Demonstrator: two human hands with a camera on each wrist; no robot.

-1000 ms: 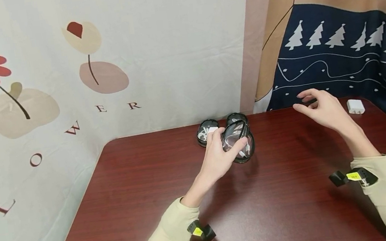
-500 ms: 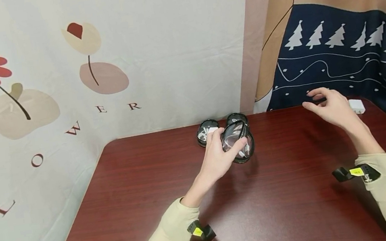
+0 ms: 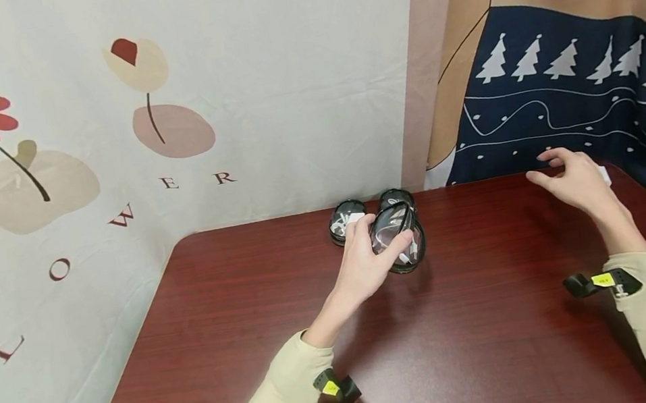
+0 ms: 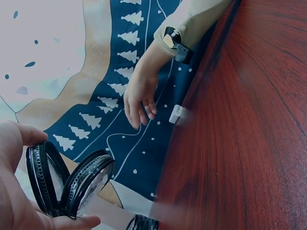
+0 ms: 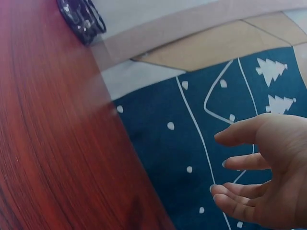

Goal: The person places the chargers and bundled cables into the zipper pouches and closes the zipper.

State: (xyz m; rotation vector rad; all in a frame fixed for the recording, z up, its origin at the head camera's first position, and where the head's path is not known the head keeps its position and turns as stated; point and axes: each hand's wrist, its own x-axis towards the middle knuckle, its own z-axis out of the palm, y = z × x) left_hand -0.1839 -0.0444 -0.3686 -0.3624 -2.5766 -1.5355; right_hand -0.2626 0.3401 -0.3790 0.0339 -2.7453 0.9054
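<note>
My left hand [image 3: 361, 261] grips an unzipped oval case [image 3: 389, 221] with clear faces and black edging, holding it above the table's back part. White cable ends show in its lower half. In the left wrist view the two halves of this case [image 4: 91, 175] spread in a V between thumb and fingers. My right hand [image 3: 579, 183] hovers by the back right corner with relaxed fingers and holds nothing. Just behind it, a white charger block [image 3: 605, 175] is mostly hidden in the head view. The left wrist view shows the charger block [image 4: 177, 114] at the table's edge, apart from the hand.
Two similar round cases stand at the back edge: one case [image 3: 347, 221] with white contents on the left, another case [image 3: 395, 197] behind the held one. The reddish-brown table [image 3: 485, 316] meets a pale printed curtain [image 3: 285, 97] and a navy tree-pattern cloth [image 3: 568, 108].
My right hand has moved right toward the charger block and now covers most of it in the head view. The left hand and its case have stayed in place.
</note>
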